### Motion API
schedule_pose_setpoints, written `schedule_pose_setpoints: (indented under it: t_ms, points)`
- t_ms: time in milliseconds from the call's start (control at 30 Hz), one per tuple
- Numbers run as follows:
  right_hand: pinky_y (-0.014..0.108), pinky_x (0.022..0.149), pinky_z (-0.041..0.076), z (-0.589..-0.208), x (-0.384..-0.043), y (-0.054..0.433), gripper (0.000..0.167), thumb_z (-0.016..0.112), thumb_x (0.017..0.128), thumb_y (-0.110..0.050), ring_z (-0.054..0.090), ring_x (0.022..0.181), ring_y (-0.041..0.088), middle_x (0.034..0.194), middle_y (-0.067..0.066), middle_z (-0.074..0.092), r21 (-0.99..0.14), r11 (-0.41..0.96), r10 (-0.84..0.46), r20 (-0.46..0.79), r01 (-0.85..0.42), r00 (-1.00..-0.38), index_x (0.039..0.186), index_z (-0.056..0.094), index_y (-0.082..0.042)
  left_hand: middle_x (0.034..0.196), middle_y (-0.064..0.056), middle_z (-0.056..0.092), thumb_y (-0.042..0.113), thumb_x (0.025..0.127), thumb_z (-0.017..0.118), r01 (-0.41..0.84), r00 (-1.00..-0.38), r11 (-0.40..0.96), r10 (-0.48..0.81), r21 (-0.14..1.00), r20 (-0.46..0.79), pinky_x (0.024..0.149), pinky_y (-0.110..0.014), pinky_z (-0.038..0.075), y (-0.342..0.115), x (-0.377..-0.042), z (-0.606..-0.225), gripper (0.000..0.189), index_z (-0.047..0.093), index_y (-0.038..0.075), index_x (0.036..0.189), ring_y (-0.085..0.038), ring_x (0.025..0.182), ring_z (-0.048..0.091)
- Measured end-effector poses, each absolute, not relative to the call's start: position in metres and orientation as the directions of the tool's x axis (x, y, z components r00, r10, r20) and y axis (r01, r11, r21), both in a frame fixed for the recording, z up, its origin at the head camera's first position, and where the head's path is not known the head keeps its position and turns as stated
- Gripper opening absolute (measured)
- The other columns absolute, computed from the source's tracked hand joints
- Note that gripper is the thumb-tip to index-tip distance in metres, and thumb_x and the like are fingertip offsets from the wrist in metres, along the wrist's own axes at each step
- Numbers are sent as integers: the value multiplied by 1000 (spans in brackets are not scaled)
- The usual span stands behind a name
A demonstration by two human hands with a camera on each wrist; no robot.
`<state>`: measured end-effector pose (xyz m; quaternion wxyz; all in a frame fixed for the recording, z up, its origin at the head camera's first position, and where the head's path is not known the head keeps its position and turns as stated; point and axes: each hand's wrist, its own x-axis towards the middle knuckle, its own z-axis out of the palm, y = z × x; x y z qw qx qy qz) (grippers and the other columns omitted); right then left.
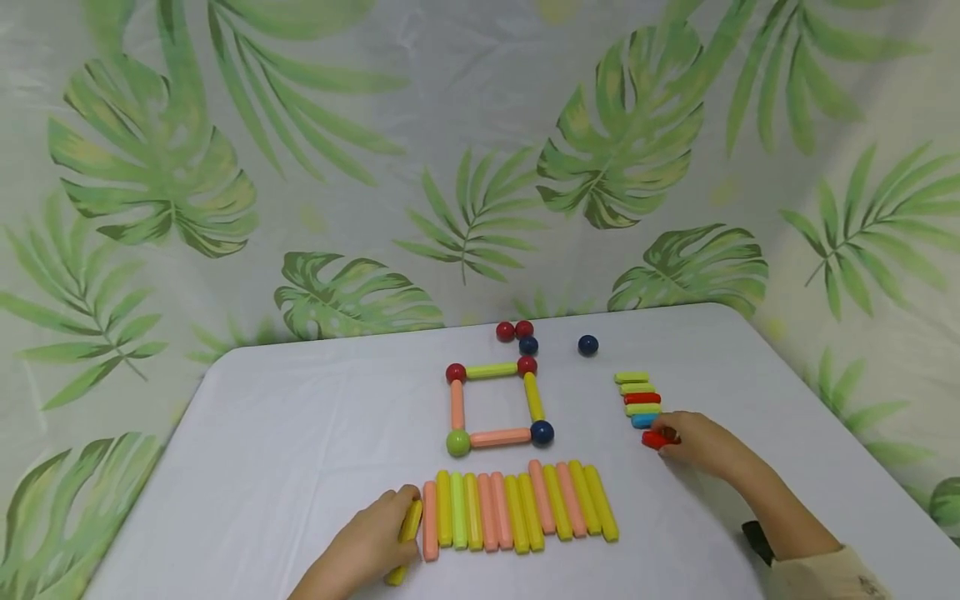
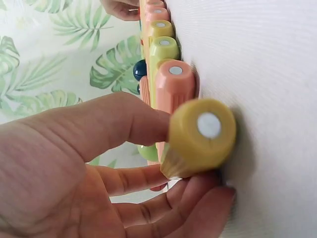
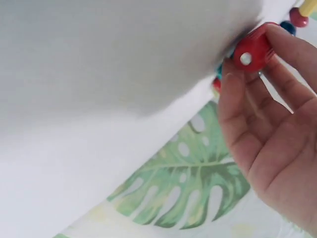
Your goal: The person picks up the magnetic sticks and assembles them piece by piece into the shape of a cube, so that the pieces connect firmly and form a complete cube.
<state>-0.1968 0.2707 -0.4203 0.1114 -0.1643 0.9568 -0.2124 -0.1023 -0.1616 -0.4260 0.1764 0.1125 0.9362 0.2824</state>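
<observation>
At the left end of a row of long sticks, my left hand (image 1: 371, 533) grips a yellow magnetic stick (image 2: 203, 141) with a pale round magnet in its end. The nearest stick in the row is a pink one (image 1: 430, 521). Over on the right, my right hand (image 1: 705, 446) pinches a short red magnetic stick (image 3: 252, 52) between thumb and fingers. That red stick lies at the near end of a column of short sticks, just below a blue one (image 1: 646, 421). The fingers partly cover the red stick in the head view.
A square of sticks and balls, with a green ball (image 1: 458, 442) at one corner, lies mid-table. Behind it are two red balls (image 1: 506, 332) and a dark blue ball (image 1: 528, 345); another blue ball (image 1: 588, 345) sits to the right. A leaf-print cloth (image 1: 472, 208) hangs behind the white table (image 1: 300, 417).
</observation>
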Motion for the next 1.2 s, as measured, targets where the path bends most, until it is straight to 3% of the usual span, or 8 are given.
schedule_pose_setpoints:
  t_ms: [267, 367, 567, 833, 1000, 1100, 1200]
  points:
    - [26, 60, 49, -398, -209, 219, 34, 63, 84, -18, 56, 78, 18, 95, 6, 58, -673, 669, -423, 6, -316, -906, 115, 54, -8, 93, -7, 53, 5, 76, 61, 159, -928, 713, 345, 683, -144, 49, -26, 41, -184, -114, -413, 52, 42, 10, 125, -15, 64, 47]
    - [27, 63, 50, -400, -219, 193, 35, 63, 84, -22, 58, 77, 20, 95, 5, 60, -733, 611, -428, 10, -298, -904, 114, 55, -6, 97, -6, 55, 5, 78, 62, 154, -953, 703, 291, 695, -83, 49, -25, 41, -187, -115, -410, 55, 39, 13, 127, -13, 65, 47]
    - [29, 63, 49, -418, -236, 158, 28, 64, 84, -26, 56, 79, 21, 95, 3, 60, -807, 530, -455, -12, -261, -890, 107, 59, -10, 100, -5, 55, 4, 78, 64, 153, -975, 683, 223, 714, -5, 51, -24, 42, -186, -116, -412, 50, 43, 8, 124, -13, 70, 49]
    - [29, 62, 48, -429, -243, 142, 24, 64, 84, -23, 51, 81, 20, 93, 1, 58, -811, 547, -456, -79, -208, -887, 104, 58, -10, 97, -3, 57, 5, 79, 64, 200, -968, 678, 247, 707, 37, 57, -23, 44, -184, -118, -414, 41, 51, 4, 118, -11, 73, 50]
    - [29, 66, 47, -429, -243, 141, 23, 65, 84, -17, 50, 82, 20, 91, 1, 57, -789, 562, -483, -70, -248, -873, 104, 57, -9, 93, -2, 60, 3, 80, 63, 268, -955, 637, 275, 723, 111, 64, -23, 47, -181, -129, -411, 41, 50, 8, 119, -12, 78, 54]
    - [28, 69, 45, -429, -243, 140, 26, 66, 83, -16, 49, 83, 19, 92, 0, 56, -780, 563, -507, -62, -275, -860, 105, 55, -8, 94, -3, 61, 3, 82, 63, 301, -945, 557, 286, 774, 161, 69, -24, 48, -172, -146, -407, 42, 46, 10, 121, -14, 81, 57]
    - [29, 71, 44, -430, -243, 139, 28, 66, 83, -15, 49, 84, 19, 93, 1, 56, -778, 559, -523, -63, -286, -850, 107, 54, -8, 99, -9, 61, 5, 84, 62, 301, -939, 381, 280, 874, 201, 73, -27, 49, -157, -170, -405, 47, 39, 10, 125, -19, 85, 58]
